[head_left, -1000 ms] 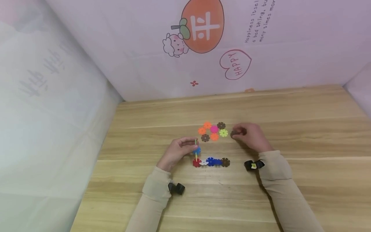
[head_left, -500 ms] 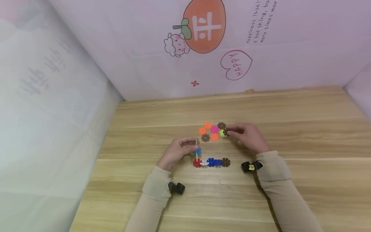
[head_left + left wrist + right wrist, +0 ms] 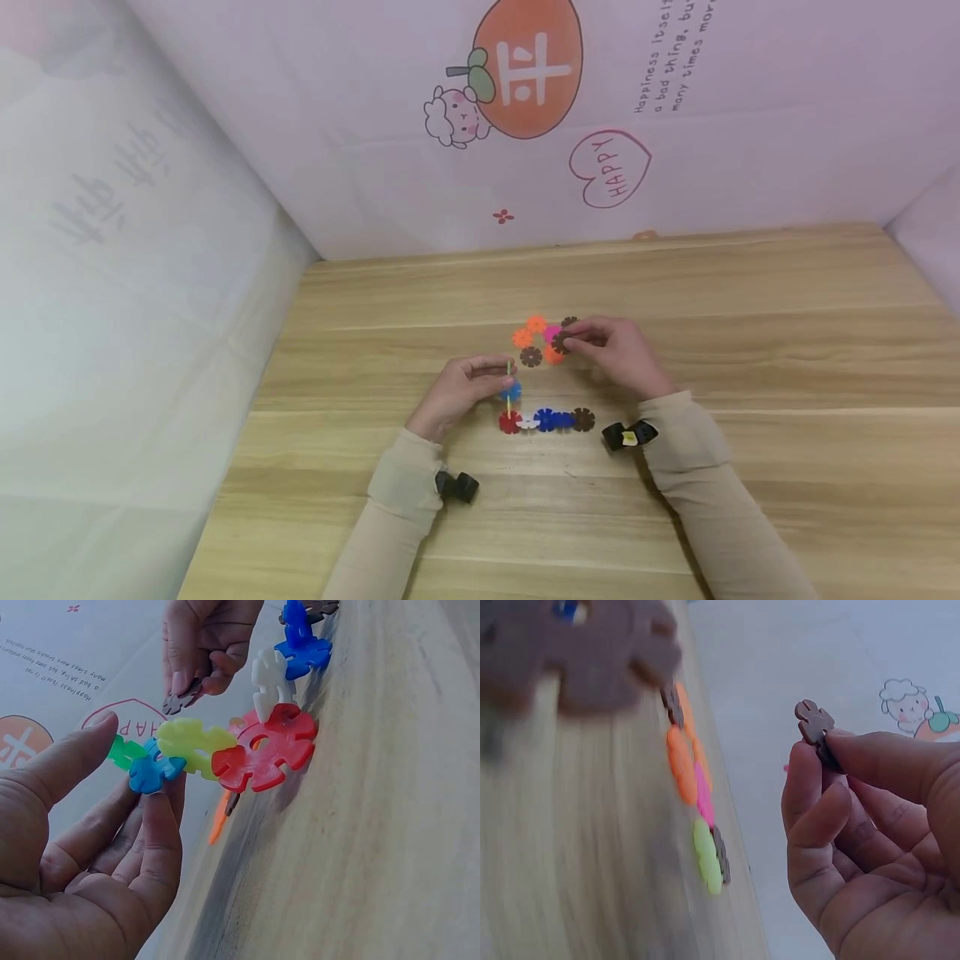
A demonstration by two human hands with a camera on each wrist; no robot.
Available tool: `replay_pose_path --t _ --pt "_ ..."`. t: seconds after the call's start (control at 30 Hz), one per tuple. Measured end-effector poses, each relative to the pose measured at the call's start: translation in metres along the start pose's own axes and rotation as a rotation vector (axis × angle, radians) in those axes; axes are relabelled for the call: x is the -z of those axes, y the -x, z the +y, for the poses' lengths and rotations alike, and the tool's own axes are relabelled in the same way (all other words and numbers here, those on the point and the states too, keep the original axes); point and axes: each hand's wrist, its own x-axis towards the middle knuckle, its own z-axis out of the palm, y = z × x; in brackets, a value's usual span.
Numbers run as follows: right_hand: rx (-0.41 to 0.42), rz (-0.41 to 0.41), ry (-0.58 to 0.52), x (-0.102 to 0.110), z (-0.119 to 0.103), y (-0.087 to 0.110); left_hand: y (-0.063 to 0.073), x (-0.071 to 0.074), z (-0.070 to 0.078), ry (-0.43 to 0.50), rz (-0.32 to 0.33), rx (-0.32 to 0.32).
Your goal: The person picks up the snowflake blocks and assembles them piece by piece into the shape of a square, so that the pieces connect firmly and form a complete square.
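1. While the left hand [image 3: 461,393] pinches the green and light-blue end of the linked chain [image 3: 545,419], the right hand [image 3: 618,354] grips a brown disc [image 3: 560,342] between thumb and fingers.
2. The chain sits on the near side of the loose discs [image 3: 550,334], its long axis running left to right, brown end pointing right.
3. From its red left corner, a shorter arm points far.
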Motion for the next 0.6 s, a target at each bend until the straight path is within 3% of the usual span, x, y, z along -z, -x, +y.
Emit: replay_pose_path --t 0.6 --pt "0.095 -0.058 -0.105 -0.030 -0.032 -0.003 -0.003 -0.001 -0.002 -0.036 0.012 0.009"
